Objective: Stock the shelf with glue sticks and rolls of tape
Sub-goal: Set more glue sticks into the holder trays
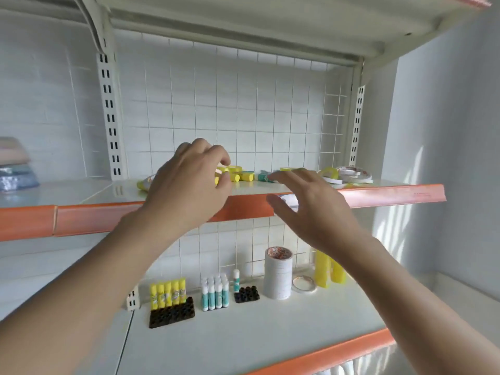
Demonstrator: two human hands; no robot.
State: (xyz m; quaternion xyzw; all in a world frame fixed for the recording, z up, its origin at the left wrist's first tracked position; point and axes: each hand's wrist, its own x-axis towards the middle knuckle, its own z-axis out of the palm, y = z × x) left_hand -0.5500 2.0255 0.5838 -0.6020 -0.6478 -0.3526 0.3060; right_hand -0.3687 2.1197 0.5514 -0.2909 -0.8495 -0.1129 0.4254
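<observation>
My left hand (189, 182) reaches over the front edge of the upper shelf (392, 194), fingers curled down among the loose yellow glue sticks (239, 174) lying there; whether the fingertips already pinch one I cannot tell, as the back of the hand hides them. My right hand (308, 209) hovers at the same front edge, fingers spread and relaxed, holding nothing, its fingertips near a teal glue stick (263, 177) that lies on its side. Toward the right end of that shelf lie a yellowish roll of tape (328, 173) and flat white rolls of tape (354, 174), piled loosely.

On the lower shelf (270, 334), near the back, a row of yellow glue sticks (167, 292) stands upright in the rear holes of a black tray (173, 313). Just right of it stands a block of teal-and-white glue sticks (215, 292), then a single teal-and-white stick (236, 280) behind a smaller black holder (246, 294). A tall stack of white tape rolls (278, 274) rises beside that, with one flat roll (304, 284) lying at its right and yellow packs (328, 269) standing against the wire grid at the back. At the far left edge of the upper level, folded cloths (15, 163) sit in a pile.
</observation>
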